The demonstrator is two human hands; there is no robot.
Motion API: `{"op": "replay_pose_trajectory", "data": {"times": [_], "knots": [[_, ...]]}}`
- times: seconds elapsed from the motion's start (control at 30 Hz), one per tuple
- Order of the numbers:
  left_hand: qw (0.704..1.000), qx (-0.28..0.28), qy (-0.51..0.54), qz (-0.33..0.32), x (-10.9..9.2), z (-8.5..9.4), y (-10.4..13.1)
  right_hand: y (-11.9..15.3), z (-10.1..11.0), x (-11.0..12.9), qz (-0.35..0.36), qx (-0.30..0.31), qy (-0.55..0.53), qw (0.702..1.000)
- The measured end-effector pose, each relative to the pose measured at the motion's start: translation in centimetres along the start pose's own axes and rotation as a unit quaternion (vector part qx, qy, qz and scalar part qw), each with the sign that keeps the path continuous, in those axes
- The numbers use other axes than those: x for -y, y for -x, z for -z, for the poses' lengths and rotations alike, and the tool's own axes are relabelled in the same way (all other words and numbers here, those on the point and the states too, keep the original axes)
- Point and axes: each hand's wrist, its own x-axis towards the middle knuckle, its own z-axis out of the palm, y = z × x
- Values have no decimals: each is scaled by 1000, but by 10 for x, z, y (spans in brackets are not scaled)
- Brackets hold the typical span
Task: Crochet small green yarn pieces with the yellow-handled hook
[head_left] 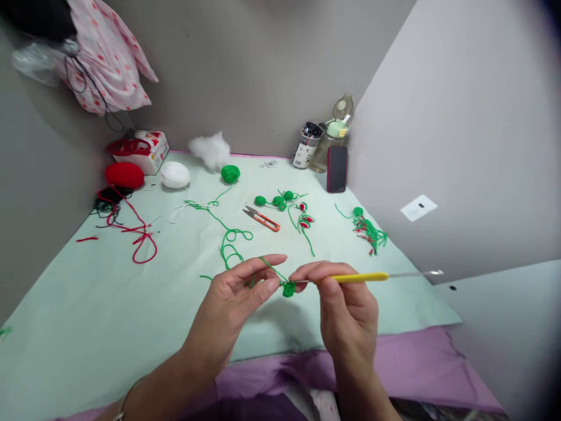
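My right hand (346, 304) grips a crochet hook (362, 278) by its yellow handle, one metal end pointing right and the other reaching left into a small green crochet piece (288, 289). Thumb and fingers of my left hand (241, 289) pinch the left edge of that piece. Over the left index finger runs a strand of green yarn (232, 237), which trails back across the table to a green yarn ball (230, 173). The hook's left tip is partly hidden at the stitches.
Orange-handled thread snips (263, 219) lie beyond my hands. Finished-looking green balls (278, 202) and red-green bits (305, 221) sit nearby, with a green yarn bundle (370, 231) to the right. Red yarn (125, 175), white yarn (175, 175), stuffing (211, 151) and a phone (337, 169) stand farther back.
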Motion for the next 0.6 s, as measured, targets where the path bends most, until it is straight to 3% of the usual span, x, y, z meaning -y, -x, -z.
{"op": "replay_pose_trajectory", "data": {"times": [0.2,0.27,0.37,0.47,0.53,0.6], "knots": [[998,-34,-44,-39,4,0,-4,5,1,6,159,49,159,973],[998,-33,-30,-42,4,-1,-5,5,2,7,215,72,233,946],[999,-21,17,-22,2,-4,-5,6,2,6,286,90,365,881],[995,3,100,28,-3,-8,-3,9,1,1,327,73,441,833],[986,25,147,72,-5,-9,-3,10,0,-2,327,57,441,834],[980,35,164,104,-7,-8,-4,10,1,-5,292,39,389,873]]}}
